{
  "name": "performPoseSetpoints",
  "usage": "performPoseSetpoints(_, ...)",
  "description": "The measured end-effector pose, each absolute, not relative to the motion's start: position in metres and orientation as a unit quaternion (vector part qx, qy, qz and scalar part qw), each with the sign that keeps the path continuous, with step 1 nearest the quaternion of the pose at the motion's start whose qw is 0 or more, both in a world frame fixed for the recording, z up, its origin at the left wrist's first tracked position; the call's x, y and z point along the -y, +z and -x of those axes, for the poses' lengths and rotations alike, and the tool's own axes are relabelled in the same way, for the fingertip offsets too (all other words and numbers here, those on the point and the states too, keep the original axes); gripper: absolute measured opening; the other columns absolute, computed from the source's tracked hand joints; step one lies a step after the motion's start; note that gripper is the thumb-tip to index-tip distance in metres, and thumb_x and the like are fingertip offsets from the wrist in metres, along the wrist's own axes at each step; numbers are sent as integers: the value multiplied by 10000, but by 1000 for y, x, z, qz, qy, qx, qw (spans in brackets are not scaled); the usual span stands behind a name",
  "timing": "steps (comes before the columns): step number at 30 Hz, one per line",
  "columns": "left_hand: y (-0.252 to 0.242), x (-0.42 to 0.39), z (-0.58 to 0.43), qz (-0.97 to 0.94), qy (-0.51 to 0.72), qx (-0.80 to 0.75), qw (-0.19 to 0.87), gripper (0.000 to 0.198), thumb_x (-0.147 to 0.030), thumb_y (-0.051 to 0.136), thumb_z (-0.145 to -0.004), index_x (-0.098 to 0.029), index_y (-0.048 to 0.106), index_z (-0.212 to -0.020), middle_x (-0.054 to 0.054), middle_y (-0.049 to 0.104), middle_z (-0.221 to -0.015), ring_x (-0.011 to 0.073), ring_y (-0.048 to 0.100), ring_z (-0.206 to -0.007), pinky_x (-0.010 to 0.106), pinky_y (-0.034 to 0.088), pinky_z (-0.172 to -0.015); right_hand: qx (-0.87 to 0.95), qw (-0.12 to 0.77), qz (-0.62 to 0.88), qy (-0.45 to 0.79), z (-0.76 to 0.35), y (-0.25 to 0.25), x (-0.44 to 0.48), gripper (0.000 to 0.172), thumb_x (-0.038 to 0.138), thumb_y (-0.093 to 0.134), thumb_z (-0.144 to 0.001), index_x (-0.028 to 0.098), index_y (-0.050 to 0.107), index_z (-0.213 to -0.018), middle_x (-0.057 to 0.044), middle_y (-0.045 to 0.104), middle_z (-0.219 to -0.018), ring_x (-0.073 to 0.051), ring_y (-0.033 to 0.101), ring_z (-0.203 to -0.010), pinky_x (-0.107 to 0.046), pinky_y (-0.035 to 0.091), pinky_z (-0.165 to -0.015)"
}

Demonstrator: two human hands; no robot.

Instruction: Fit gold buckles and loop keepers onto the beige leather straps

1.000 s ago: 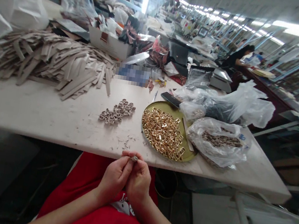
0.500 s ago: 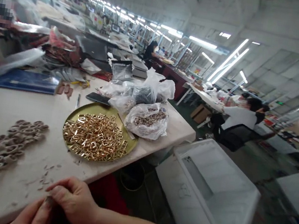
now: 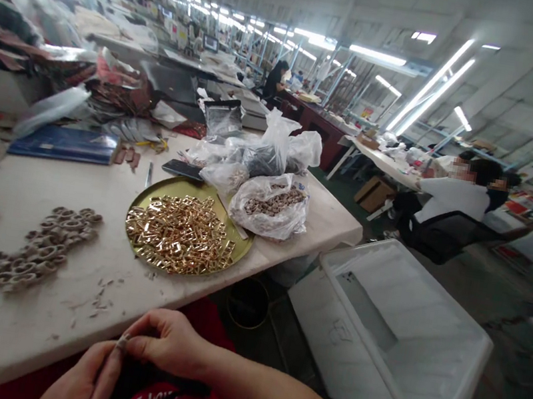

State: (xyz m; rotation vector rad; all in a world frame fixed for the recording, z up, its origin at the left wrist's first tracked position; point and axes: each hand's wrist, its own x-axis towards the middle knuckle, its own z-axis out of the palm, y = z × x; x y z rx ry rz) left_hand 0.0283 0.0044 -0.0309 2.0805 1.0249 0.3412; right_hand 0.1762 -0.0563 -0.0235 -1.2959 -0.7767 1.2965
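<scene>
My left hand (image 3: 85, 374) and my right hand (image 3: 169, 342) meet just off the table's front edge. Both are closed, thumbs and fingers pinching a small greyish-beige piece (image 3: 123, 341) between them. Its shape is mostly covered by the fingertips. Beyond them, a cluster of small beige-grey loops (image 3: 38, 251) stands on the table (image 3: 119, 200). To its right sits a round gold tray (image 3: 243, 255) heaped with shiny gold metal buckles (image 3: 183, 233). Tiny scraps (image 3: 102, 295) are scattered between the hands and the tray.
An open clear bag of small brown pieces (image 3: 273, 204) and other plastic bags (image 3: 267, 149) stand behind the tray. A blue folder (image 3: 65, 144) lies at the back left. Right of the table is a large white bin (image 3: 339, 346). People sit farther off at other tables.
The view has shifted, so the table's things appear farther right and slightly higher. My hands remain together, with the small piece now showing between the fingertips.
</scene>
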Motion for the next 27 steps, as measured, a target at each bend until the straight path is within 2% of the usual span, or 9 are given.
performPoseSetpoints(2, -17, 3, -32, -811, 127, -394, 413, 251, -423, 379, -814, -233, 543, -819, 1, 655, -702, 193, 626, -660, 255, 475, -589, 353, 537, 550, 533, -179, -22, 60, 239, 375, 682, -646, 177, 677, -780, 38, 580, -612, -89, 489, -537, -214, 407, -543)
performPoseSetpoints(5, -1, 9, -37, -786, 111, -392, 465, 262, -407, 368, -830, -204, 512, -751, -8, 587, -612, 167, 557, -569, 245, 426, -524, 360, 557, 546, 512, -183, -17, 62, 157, 310, 658, -688, 169, 667, -757, 24, 611, -659, -97, 510, -577, -205, 404, -548)
performPoseSetpoints(9, 0, 10, -34, -755, 139, -420, 483, 236, -351, 384, -825, -197, 447, -658, -34, 499, -551, 132, 473, -514, 220, 351, -481, 329, 550, 518, 567, -184, -15, 62, 158, 292, 665, -688, 147, 631, -743, 38, 591, -599, -76, 479, -498, -195, 380, -495)
performPoseSetpoints(20, -9, 13, -26, -778, 122, -406, 465, 198, -283, 343, -856, -185, 475, -745, 0, 554, -650, 142, 504, -588, 235, 349, -540, 322, 509, 526, 601, -170, -19, 67, 195, 320, 663, -693, 150, 569, -703, 57, 548, -548, -72, 465, -464, -201, 365, -473)
performPoseSetpoints(24, -6, 10, -24, -781, 115, -422, 446, 177, -265, 347, -844, -191, 460, -731, -6, 544, -635, 140, 503, -577, 228, 333, -524, 384, 486, 561, 549, -170, -19, 64, 158, 317, 614, -735, 159, 604, -739, 44, 560, -572, -90, 483, -496, -213, 376, -487)
performPoseSetpoints(27, 0, 8, -22, -790, 94, -440, 416, 154, -237, 358, -830, -192, 463, -727, -7, 543, -626, 139, 507, -573, 224, 317, -515, 495, 434, 589, 468, -178, -13, 61, 153, 277, 536, -802, 174, 646, -825, 4, 620, -686, -123, 539, -609, -238, 414, -575)
